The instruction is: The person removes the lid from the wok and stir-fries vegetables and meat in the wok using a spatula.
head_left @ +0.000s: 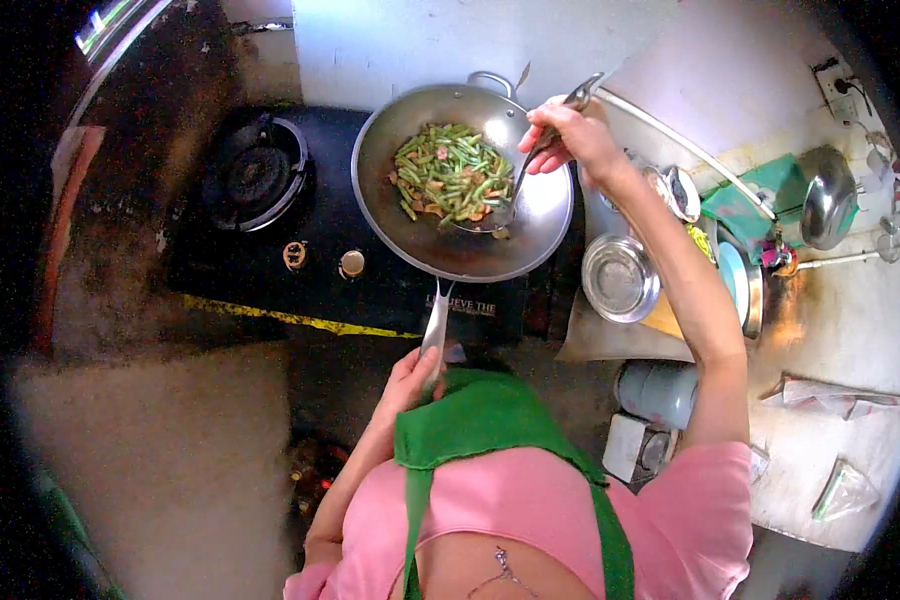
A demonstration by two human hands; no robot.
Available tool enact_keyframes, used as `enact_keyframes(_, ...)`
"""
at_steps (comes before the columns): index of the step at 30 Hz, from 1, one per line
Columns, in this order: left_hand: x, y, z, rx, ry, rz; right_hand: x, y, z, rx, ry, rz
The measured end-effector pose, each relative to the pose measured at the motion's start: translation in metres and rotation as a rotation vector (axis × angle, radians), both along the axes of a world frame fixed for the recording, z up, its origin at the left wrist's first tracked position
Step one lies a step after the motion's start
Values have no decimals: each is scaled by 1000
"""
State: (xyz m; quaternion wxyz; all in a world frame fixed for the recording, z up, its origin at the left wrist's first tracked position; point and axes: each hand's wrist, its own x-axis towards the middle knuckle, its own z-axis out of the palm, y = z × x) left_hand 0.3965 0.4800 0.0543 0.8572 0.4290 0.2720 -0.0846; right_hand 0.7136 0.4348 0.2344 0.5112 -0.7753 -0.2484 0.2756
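Observation:
A wide steel wok (390, 220) sits on the right side of a black gas stove. Chopped green beans with small reddish and brown pieces (450, 170) lie in the middle of it. My left hand (412, 378) is closed round the wok's long handle (436, 320), near the green apron. Over the wok's right rim, my right hand (570, 138) grips a metal spatula (522, 178). The spatula's lower end reaches into the wok at the lower right edge of the beans.
An empty burner (258, 175) and two knobs are on the stove (320, 290) at left. On the right counter stand a metal bowl (620, 278), other dishes, a green cloth or board and a steel lid (828, 198). Plastic bags (845, 490) lie lower right.

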Motion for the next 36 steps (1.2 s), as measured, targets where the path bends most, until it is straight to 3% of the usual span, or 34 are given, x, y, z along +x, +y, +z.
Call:
enact_keyframes(5,3,0,15,-16,28,29,5,-4,11,-234,-17,127)
enact_keyframes(9,3,1,13,15,31,9,7,-19,-3,-194,-3,106)
enact_keyframes(13,2,-1,-1,-12,-18,26,-4,-51,-53,118,-15,-149)
enact_keyframes(16,3,1,3,-20,2,14,3,-65,-116,438,144,-241)
enact_keyframes(19,2,2,2,-9,40,13,0,-52,-116,554,246,-239)
enact_keyframes(23,4,-3,24,-7,112,72,-11,-50,-77,383,-20,61)
enact_keyframes(25,2,-3,19,-22,132,70,-23,-49,-62,149,-627,424)
enact_keyframes(26,2,-2,17,-31,144,64,-31,-50,-59,101,-663,559)
enact_keyframes(27,2,-1,16,-35,148,69,-37,-51,-63,119,-888,674)
enact_keyframes(28,2,-1,16,-23,132,56,-49,-53,-51,62,-892,739)
enact_keyframes(31,3,-3,22,23,110,47,-61,-56,-26,23,-966,763)
enact_keyframes(33,3,-4,22,66,97,50,-46,-49,-15,-13,-1158,787)
enact_keyframes(36,3,-3,20,38,80,31,-9,-27,-14,-247,-918,482)
